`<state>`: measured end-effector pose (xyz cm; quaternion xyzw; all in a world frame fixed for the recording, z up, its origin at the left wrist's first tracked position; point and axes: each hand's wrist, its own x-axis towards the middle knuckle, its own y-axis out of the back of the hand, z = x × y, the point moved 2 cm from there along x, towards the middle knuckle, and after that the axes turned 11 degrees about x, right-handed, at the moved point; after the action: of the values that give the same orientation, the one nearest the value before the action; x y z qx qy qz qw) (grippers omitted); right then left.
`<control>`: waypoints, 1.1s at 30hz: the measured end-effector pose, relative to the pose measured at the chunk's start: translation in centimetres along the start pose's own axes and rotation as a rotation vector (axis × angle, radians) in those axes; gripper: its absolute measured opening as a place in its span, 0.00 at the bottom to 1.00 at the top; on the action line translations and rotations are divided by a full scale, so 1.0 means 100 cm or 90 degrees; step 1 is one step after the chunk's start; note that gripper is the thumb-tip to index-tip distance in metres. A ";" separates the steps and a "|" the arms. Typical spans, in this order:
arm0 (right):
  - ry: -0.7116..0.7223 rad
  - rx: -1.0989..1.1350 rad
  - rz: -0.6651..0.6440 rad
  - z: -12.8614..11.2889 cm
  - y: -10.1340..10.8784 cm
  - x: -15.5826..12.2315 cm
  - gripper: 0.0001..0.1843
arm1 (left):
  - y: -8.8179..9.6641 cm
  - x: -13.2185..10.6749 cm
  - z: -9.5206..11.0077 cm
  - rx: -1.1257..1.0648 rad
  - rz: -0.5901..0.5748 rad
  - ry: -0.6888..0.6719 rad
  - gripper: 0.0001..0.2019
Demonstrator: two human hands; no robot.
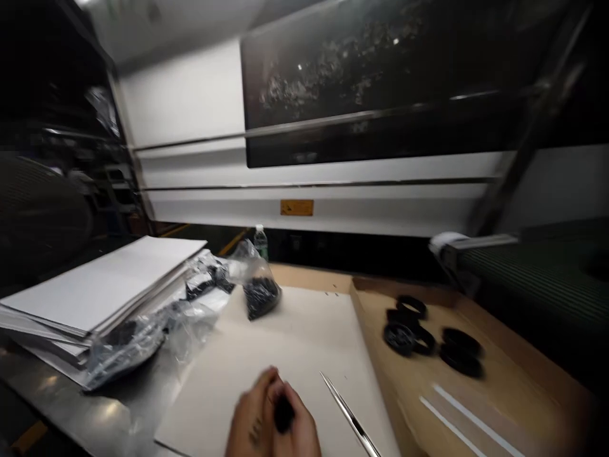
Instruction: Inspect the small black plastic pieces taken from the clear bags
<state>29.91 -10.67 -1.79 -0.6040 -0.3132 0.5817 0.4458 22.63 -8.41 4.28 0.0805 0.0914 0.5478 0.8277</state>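
Observation:
My left hand (250,420) and my right hand (303,430) meet at the bottom edge, over a white sheet (285,343) on the table. Their fingers are pressed together around a small black part (284,412), which is blurred. Metal tweezers (349,416) lie on the sheet just right of my right hand, apart from it.
A clear bag of small black parts (259,295) stands at the sheet's far edge, with more bags (133,336) to the left. A stack of white boards (95,285) fills the left. A cardboard tray (428,393) holds black rings (412,330). A water bottle (260,241) stands behind.

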 end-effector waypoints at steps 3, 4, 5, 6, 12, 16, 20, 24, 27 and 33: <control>0.014 0.117 -0.005 0.004 -0.004 -0.009 0.05 | 0.001 -0.005 -0.008 -0.081 -0.018 0.030 0.16; 0.024 0.122 -0.007 0.004 -0.005 -0.010 0.06 | 0.004 -0.007 -0.012 -0.110 -0.032 0.057 0.17; 0.027 0.122 -0.010 0.004 -0.006 -0.011 0.07 | 0.010 -0.010 -0.016 -0.149 -0.044 0.094 0.17; 0.021 0.126 -0.017 0.004 -0.007 -0.011 0.08 | 0.018 -0.013 -0.022 -0.200 -0.054 0.136 0.16; -0.041 0.084 -0.028 0.001 0.003 -0.011 0.08 | 0.087 -0.035 -0.057 -0.570 -0.010 0.300 0.07; -0.061 -0.064 0.015 -0.001 -0.008 0.000 0.13 | 0.134 -0.032 -0.066 -0.216 0.113 0.205 0.18; -0.071 -0.394 -0.011 0.025 -0.050 0.023 0.14 | 0.173 -0.006 -0.062 0.195 0.275 0.171 0.24; -0.120 -0.581 -0.011 0.086 -0.090 0.074 0.13 | 0.181 0.028 -0.055 0.362 0.266 0.135 0.17; -0.118 -0.616 0.014 0.133 -0.112 0.126 0.14 | 0.177 0.048 -0.048 0.406 0.260 0.114 0.12; 0.006 -0.648 -0.066 0.195 -0.164 0.205 0.11 | 0.197 0.077 -0.011 0.321 0.312 0.046 0.13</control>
<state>15.68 17.76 5.80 -0.7309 -0.5844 0.3296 0.1250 7.78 6.34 7.29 0.2827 0.2311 0.6927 0.6220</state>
